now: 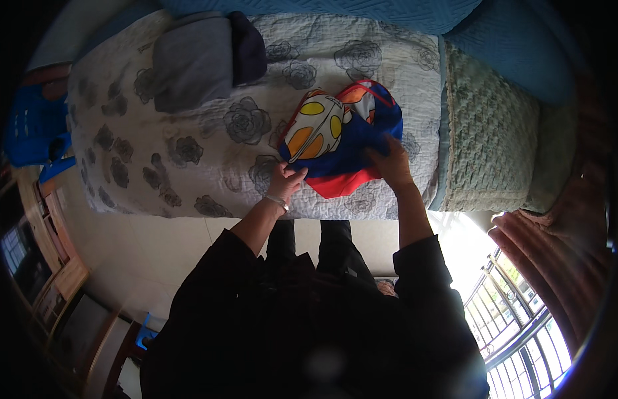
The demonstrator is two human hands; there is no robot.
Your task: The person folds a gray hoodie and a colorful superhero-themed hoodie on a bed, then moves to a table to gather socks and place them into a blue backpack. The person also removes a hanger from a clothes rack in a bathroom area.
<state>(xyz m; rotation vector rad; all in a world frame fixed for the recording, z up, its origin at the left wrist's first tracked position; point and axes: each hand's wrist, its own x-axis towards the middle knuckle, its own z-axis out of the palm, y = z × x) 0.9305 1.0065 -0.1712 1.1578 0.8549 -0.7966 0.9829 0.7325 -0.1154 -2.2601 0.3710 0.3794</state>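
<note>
A blue and red cloth item (348, 144) with a printed cartoon face in white, yellow and orange lies loosely bunched on a rose-patterned quilted cover (214, 154). My left hand (287, 182) is at its near left corner, thumb and fingers close together at the edge; whether they pinch the fabric is hard to tell. On the right side of the blue part rests my right hand (392, 163), its fingertips partly hidden by the cloth, so its grip cannot be made out. Farther back on the left lies a folded grey cloth (193, 62) beside a dark purple one (248, 47).
Blue textured cushions (508, 55) line the far side. A green textured cover (491, 129) lies at the right. A blue plastic chair (34, 124) stands at the left end, wooden furniture (59, 264) lower left. Brown curtains (553, 259) and metal railings (518, 319) are lower right.
</note>
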